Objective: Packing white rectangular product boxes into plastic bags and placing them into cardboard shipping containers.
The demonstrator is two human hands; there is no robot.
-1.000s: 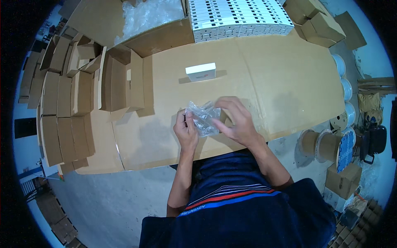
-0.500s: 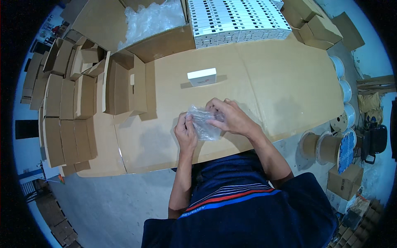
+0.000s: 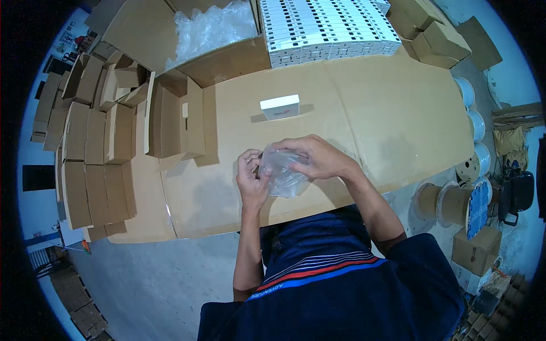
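While the left hand (image 3: 252, 182) is pinching one edge of a clear plastic bag (image 3: 282, 172) at mid-frame, the right hand (image 3: 318, 158) is curling closed over its top from the other side, seemingly so the limp film is staying spread between them just above the cardboard-covered table (image 3: 387, 119). Beyond the hands, a small white box (image 3: 280, 107) is lying alone on the table, with open brown cartons (image 3: 170, 122) standing at the left and rows of white boxes (image 3: 324, 25) sitting along the upper edge.

Cardboard-covered worktable (image 3: 364, 108) on a grey concrete floor (image 3: 148, 284); folded cartons (image 3: 85, 148) left of it, cable spools (image 3: 455, 199) right.
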